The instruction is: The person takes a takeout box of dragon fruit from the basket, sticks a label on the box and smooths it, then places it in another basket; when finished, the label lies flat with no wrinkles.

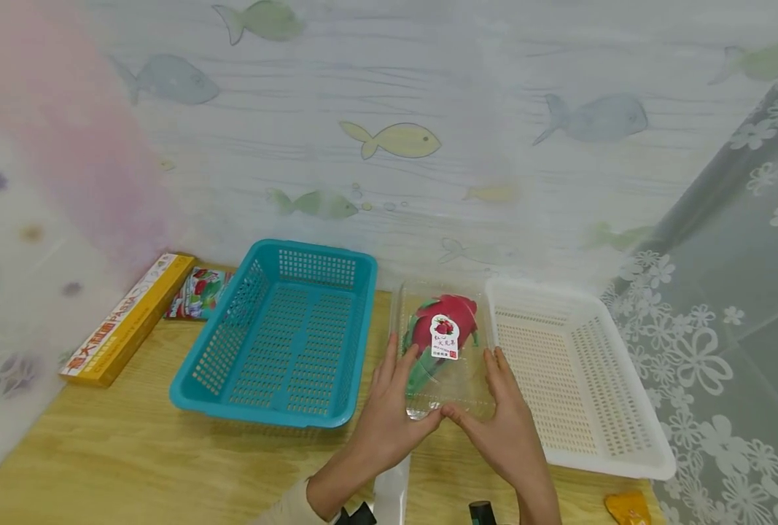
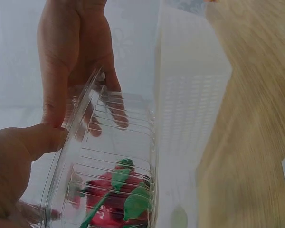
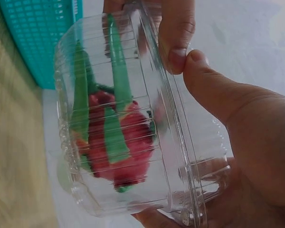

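A clear plastic clamshell box (image 1: 477, 379) with a red-and-green dragon fruit (image 1: 462, 312) inside is between my two hands. A white label (image 1: 444, 346) is on its lid. My left hand (image 1: 389, 412) grips the box's left side and near corner, and my right hand (image 1: 503, 430) grips the right side. Both thumbs meet at the near edge, as the right wrist view also shows. From below, the wrist views show the ribbed box (image 2: 133, 114) and the fruit's green leaves (image 3: 115, 135). The box appears held up off the table.
A teal basket (image 1: 362, 328) stands on the left of the wooden table (image 1: 133, 452), a white basket (image 1: 625, 379) on the right. A yellow pasta box (image 1: 129, 321) and a colourful packet (image 1: 200, 292) lie at far left. An orange packet (image 1: 628, 507) lies near the front right edge.
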Demonstrator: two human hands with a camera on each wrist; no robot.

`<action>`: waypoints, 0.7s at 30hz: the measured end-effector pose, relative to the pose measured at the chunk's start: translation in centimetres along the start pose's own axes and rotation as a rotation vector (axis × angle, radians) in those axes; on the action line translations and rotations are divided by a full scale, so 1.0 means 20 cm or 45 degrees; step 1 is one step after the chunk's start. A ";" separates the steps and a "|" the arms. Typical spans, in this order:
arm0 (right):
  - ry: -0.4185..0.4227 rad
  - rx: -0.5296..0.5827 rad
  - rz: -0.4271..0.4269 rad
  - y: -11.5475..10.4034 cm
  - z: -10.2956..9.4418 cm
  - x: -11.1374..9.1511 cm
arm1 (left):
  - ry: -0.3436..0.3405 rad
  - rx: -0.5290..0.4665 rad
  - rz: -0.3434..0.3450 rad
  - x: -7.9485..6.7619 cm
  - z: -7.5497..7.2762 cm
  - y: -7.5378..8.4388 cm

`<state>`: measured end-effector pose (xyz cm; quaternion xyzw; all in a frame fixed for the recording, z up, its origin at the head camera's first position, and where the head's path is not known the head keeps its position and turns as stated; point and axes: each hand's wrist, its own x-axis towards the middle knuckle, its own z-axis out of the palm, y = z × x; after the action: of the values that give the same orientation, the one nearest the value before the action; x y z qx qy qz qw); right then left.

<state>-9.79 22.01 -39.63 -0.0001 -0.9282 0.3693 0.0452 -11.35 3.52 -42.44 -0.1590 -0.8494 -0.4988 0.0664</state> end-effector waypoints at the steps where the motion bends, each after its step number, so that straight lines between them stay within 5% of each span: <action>1: 0.000 -0.005 0.000 0.00 0.00 0.00 | 0.002 0.002 0.005 0.00 0.00 0.00; 21: 0.007 -0.014 0.041 -0.02 -0.10 -0.01 | 0.004 -0.004 0.055 0.02 0.03 0.07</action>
<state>-9.40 23.01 -37.94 -0.0164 -0.9301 0.3647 0.0415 -11.25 4.71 -41.38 -0.1767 -0.8448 -0.4990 0.0783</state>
